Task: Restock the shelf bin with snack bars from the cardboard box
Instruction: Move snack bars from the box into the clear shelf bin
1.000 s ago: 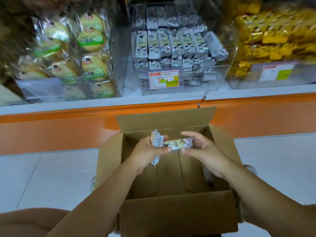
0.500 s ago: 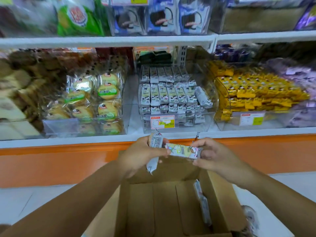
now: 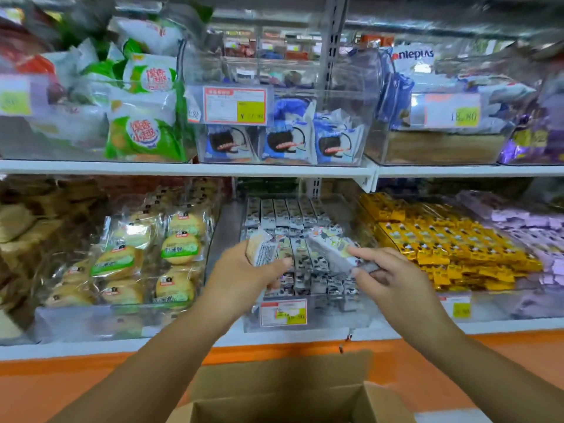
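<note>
Left hand (image 3: 244, 276) grips one snack bar (image 3: 262, 250); right hand (image 3: 387, 276) pinches another bar (image 3: 331, 248); both over the shelf bin's (image 3: 335, 315) front edge.

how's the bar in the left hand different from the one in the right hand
Pose: the left bar stands nearly upright; the right bar lies slanted. Face: the left bar shows small print, the right bar its coloured picture side. Grip: the left hand wraps its bar's lower part; the right hand pinches its bar's near end. Both are white-wrapped bars held in front of the shelf bin.
</note>
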`<state>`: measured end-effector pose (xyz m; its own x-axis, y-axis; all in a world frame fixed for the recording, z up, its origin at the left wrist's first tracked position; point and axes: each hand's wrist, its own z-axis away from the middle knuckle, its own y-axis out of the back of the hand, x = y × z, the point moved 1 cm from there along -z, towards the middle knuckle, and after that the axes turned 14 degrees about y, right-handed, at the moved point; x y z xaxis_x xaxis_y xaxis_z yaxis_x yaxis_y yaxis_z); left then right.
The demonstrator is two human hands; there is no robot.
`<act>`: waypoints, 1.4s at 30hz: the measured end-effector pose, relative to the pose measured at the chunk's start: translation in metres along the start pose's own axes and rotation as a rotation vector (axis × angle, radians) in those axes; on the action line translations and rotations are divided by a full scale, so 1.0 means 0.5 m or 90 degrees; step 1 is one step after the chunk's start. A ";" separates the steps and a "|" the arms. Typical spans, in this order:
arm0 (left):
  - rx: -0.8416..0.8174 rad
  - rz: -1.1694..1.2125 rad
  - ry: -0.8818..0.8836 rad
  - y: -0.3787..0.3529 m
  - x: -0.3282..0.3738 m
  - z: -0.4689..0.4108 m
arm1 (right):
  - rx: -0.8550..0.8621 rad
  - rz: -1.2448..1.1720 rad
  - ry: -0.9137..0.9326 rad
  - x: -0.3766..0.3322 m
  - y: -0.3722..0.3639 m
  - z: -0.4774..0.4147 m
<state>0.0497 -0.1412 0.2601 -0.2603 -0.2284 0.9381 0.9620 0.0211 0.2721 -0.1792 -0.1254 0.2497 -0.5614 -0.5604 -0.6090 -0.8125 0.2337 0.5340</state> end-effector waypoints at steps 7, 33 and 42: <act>-0.010 0.011 -0.026 0.014 0.026 -0.031 | 0.070 0.222 -0.040 0.106 -0.022 -0.138; -0.027 0.057 -0.082 0.022 -0.027 -0.056 | -0.156 0.380 0.062 0.090 -0.053 -0.206; -0.014 0.012 -0.040 0.008 -0.015 0.010 | -0.266 -0.203 -0.046 -0.086 -0.105 -0.012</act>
<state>0.0549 -0.1346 0.2552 -0.2454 -0.1668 0.9550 0.9684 0.0029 0.2494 -0.1112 -0.1182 0.2514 -0.3176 -0.4924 -0.8104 -0.8214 -0.2842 0.4945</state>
